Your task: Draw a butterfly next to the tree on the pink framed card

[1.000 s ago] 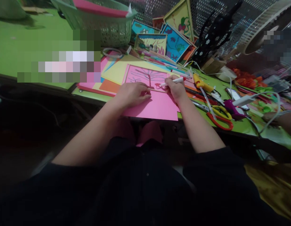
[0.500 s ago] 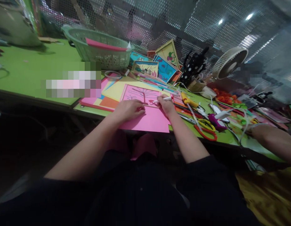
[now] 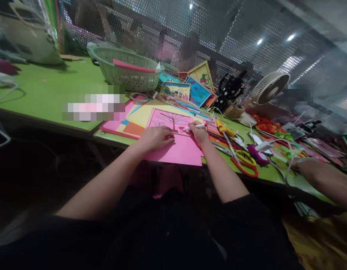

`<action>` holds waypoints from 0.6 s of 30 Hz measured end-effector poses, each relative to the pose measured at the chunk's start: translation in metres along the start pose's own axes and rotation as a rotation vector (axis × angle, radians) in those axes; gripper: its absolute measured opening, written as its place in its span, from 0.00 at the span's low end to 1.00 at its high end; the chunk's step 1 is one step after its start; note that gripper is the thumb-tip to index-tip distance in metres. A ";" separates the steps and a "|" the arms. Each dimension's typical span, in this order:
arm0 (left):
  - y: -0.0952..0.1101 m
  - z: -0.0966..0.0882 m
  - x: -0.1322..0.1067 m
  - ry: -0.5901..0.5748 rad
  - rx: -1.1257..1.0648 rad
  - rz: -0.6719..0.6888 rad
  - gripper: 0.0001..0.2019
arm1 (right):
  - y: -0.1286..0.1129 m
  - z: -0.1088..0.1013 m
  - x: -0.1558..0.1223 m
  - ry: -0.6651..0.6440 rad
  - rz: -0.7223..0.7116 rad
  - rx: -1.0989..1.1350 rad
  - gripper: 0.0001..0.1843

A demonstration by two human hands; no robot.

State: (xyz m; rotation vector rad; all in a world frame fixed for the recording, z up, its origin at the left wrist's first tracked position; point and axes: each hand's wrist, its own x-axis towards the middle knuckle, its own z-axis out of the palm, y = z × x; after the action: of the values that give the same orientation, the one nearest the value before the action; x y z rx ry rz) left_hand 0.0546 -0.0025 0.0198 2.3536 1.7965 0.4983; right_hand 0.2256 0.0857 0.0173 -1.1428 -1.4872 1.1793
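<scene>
A pink picture (image 3: 165, 119) with a tree drawn on it lies in front of me, with a thin border around it. My right hand (image 3: 198, 133) grips a white marker pen (image 3: 194, 128), its tip touching a small red shape to the right of the trunk. Resting at the picture's lower left edge is my left hand (image 3: 159, 138), fingers loosely bent and nothing visible in them. Below the picture a plain pink sheet (image 3: 179, 152) reaches past the table's front edge, partly under my left hand.
A green basket (image 3: 128, 77) and several framed pictures (image 3: 197, 90) stand behind. On the right are orange-handled scissors (image 3: 248, 170), a yellow glue gun (image 3: 225, 128), a phone (image 3: 259, 141), a fan (image 3: 271, 88) and another person's arm (image 3: 322, 174). Cables trail across the table.
The view has shifted slightly, so the table sits a little lower. The marker remains in my right hand at the red shape; my left hand stays at the picture's edge.
</scene>
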 end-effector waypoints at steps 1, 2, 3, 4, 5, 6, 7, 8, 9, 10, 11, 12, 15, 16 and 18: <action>0.001 -0.001 0.000 -0.003 -0.001 -0.002 0.17 | 0.001 0.000 0.000 -0.002 -0.002 0.003 0.13; 0.001 -0.001 -0.001 -0.007 -0.003 -0.003 0.17 | 0.001 0.000 0.001 -0.003 -0.004 0.005 0.13; 0.002 -0.002 -0.001 -0.010 -0.004 -0.006 0.17 | 0.001 0.000 0.001 -0.002 -0.006 0.008 0.13; 0.003 -0.003 -0.002 -0.014 -0.004 -0.008 0.17 | 0.001 0.000 0.001 -0.001 -0.007 0.010 0.13; 0.003 -0.003 -0.002 -0.017 -0.005 -0.011 0.17 | 0.001 0.000 0.000 0.000 -0.008 0.011 0.12; 0.004 -0.004 -0.002 -0.020 -0.006 -0.014 0.17 | 0.001 0.000 0.000 0.002 -0.008 0.011 0.12; 0.004 -0.004 -0.002 -0.022 -0.007 -0.015 0.17 | 0.001 0.000 0.000 0.004 -0.010 0.011 0.11; 0.004 -0.004 -0.002 -0.023 -0.008 -0.016 0.17 | 0.000 0.000 0.000 0.005 -0.012 0.010 0.11; 0.004 -0.005 -0.002 -0.023 -0.010 -0.017 0.17 | 0.000 0.000 -0.001 0.006 -0.015 0.010 0.10; 0.004 -0.004 -0.002 -0.023 -0.012 -0.017 0.17 | 0.000 0.000 -0.001 0.006 -0.018 0.009 0.10; 0.004 -0.004 -0.002 -0.024 -0.014 -0.016 0.17 | 0.000 0.000 -0.001 0.006 -0.020 0.008 0.10; 0.003 -0.004 -0.001 -0.024 -0.017 -0.016 0.17 | 0.000 0.000 -0.001 0.006 -0.022 0.006 0.09; 0.001 -0.002 0.000 -0.026 -0.028 -0.012 0.17 | 0.001 0.000 0.000 0.009 -0.021 -0.003 0.10; 0.000 -0.002 0.000 -0.025 -0.032 -0.010 0.17 | 0.001 -0.001 0.001 0.010 -0.019 -0.004 0.10; -0.001 -0.001 0.000 -0.020 -0.037 -0.006 0.17 | 0.002 -0.001 0.002 0.013 -0.014 -0.003 0.10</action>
State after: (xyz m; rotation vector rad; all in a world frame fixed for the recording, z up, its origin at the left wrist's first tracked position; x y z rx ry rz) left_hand 0.0533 -0.0028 0.0207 2.3192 1.7700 0.5016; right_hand 0.2269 0.0878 0.0155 -1.1377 -1.4854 1.1587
